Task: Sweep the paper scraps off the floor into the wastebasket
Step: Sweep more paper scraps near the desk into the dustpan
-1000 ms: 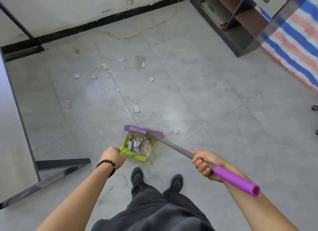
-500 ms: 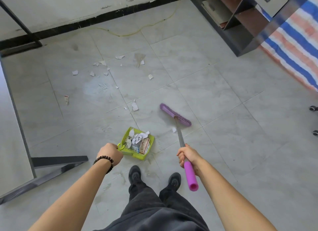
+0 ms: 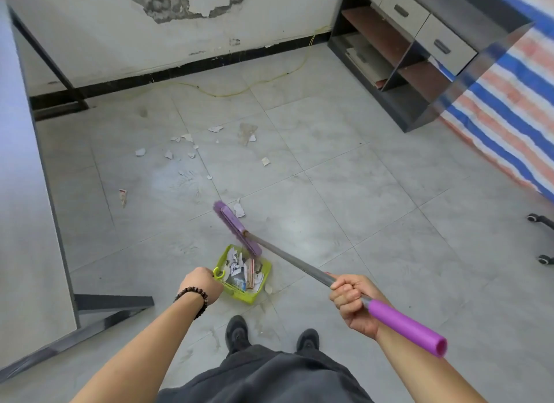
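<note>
The right hand [image 3: 352,300] has its fingers [image 3: 344,291] clamped round the broom [image 3: 293,263] shaft, just ahead of the purple grip. The left hand [image 3: 201,285], fingers curled, holds the dustpan [image 3: 244,297] on the floor [image 3: 359,192], with scraps [image 3: 236,264] inside. The broom head's near end overlaps the pan's far rim. One scrap [image 3: 239,209] lies beside the head's far end, and loose scraps [image 3: 140,152] lie well beyond.

Paper scraps [image 3: 140,152] lie scattered on the grey tiled floor [image 3: 344,192]. A green dustpan [image 3: 247,298] sits there, a yellow cord [image 3: 227,95] beyond.
</note>
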`<state>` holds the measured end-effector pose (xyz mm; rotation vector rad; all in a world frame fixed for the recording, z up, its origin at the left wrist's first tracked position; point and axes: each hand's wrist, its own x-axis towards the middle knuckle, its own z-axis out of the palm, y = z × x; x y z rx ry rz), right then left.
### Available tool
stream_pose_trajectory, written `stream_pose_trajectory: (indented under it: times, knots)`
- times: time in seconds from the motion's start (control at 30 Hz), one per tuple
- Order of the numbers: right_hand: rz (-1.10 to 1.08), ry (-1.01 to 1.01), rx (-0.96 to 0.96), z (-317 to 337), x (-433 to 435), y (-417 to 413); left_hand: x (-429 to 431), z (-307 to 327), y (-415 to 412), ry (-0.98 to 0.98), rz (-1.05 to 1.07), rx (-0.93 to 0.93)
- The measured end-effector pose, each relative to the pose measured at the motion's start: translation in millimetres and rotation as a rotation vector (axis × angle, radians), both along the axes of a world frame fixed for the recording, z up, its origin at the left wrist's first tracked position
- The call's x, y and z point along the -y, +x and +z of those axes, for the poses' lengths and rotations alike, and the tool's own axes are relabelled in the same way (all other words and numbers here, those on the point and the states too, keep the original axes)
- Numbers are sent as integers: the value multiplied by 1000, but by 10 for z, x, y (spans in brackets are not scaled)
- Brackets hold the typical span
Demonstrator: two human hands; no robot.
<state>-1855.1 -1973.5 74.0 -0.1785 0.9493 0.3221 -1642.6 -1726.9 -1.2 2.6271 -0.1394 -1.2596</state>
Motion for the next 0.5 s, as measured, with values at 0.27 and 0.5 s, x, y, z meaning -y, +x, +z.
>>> stream_pose_trajectory:
  times: [0.27,0.5]
  knots:
    - [371,-490,-125,-76,-416,814,-373,-45,374,-41,90,5]
    - [488,-680,-116,-156,-223,1210,-281,-263,525,-39,149,-17]
